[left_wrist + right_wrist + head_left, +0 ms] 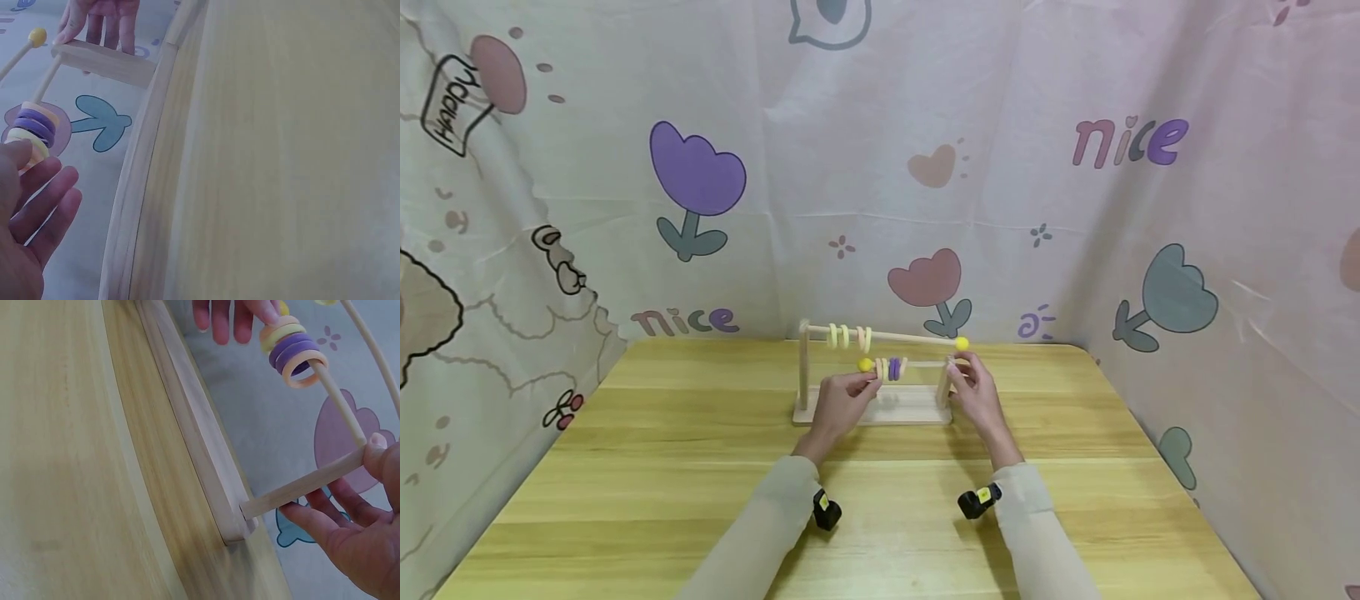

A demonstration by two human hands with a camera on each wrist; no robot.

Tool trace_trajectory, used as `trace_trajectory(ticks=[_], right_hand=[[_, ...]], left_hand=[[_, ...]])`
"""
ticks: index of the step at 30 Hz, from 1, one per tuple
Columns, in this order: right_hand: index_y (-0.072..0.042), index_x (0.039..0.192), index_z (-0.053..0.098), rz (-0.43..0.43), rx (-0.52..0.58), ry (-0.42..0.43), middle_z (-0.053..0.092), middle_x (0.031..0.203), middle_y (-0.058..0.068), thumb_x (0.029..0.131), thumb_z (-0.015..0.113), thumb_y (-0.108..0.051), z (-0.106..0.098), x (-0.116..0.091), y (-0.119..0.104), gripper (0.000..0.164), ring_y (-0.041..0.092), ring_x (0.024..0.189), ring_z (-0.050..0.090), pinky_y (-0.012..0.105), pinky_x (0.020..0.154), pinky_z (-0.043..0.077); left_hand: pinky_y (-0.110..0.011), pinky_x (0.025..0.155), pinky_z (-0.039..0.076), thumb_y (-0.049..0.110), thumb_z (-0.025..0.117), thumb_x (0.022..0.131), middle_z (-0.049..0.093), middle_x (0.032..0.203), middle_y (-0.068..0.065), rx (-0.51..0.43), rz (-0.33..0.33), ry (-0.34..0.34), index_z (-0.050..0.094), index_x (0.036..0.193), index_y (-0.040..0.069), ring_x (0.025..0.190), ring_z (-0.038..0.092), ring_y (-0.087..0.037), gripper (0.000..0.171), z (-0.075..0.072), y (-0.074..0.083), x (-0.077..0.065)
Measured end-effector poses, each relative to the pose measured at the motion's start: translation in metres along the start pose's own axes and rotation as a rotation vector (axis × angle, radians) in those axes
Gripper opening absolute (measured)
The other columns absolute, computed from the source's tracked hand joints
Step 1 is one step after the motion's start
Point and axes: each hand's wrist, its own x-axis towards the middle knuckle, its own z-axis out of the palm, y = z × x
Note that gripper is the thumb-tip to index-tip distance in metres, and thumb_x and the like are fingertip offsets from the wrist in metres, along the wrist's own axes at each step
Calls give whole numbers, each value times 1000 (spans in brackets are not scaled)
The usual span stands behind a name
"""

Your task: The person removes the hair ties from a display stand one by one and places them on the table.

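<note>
- Wooden rack [872,410] sits toward the far edge of the table [700,467], with two dowels carrying rings.
- Lower dowel [340,400] holds a stack of yellow, peach and purple rings [892,367], bunched near its left, yellow-tipped end.
- Left hand [842,400] has its fingertips on that stack; in the left wrist view the thumb presses the nearest ring while the other fingers look loose, so it's more of a light pinch than a grip.
- Right hand [973,392] steadies the right upright post [300,486], thumb on the top and fingers curled behind it.
- My read: we're mid ring-shuffling on the lower dowel. Next move probably needs a proper pinch on one ring and a straight slide along the dowel, with the rack kept braced.
</note>
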Motion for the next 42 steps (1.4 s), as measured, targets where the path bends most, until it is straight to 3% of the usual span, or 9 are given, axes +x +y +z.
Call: trace_trajectory(ticks=[5,13,20,28,36,42], right_hand=[[-7,141,49,16,-17,9,56,141,29,109,52,-23,1,0,1,36,46,131,58,58,99,56],[-7,142,50,-1,-41,21,57,140,28,109,52,-25,1,0,3,38,45,130,59,56,97,57],[-6,143,48,8,-37,20,55,142,29,109,53,-24,1,0,3,39,47,132,57,59,100,55],[-7,143,49,10,-27,21,55,142,30,109,53,-23,2,0,3,38,48,131,57,61,100,54],[-9,141,51,2,-46,40,57,140,26,110,52,-24,3,-1,5,34,43,129,59,54,99,57],[-9,141,51,-4,-30,39,57,142,27,109,53,-26,3,1,6,36,44,130,59,58,101,54]], left_hand=[[-30,72,63,14,74,96,80,104,-14,-3,7,36,80,106,3,84,79,-25,16,-1,2,0],[-24,67,62,11,72,97,79,105,-20,-71,-42,36,79,107,-2,89,78,-39,17,-6,4,-2],[-23,68,62,8,69,99,78,104,-22,-70,-49,13,76,110,-6,92,78,-37,19,-12,8,-3],[-23,66,62,6,72,96,79,103,-21,-18,-48,46,76,102,-4,92,78,-37,13,-20,5,-1],[-29,65,63,8,71,96,74,111,-19,-107,-158,24,73,106,-5,103,75,-37,17,-26,4,-3],[-39,64,64,3,72,94,69,112,-20,-183,-220,27,71,107,-5,104,73,-35,15,-29,4,-3]])
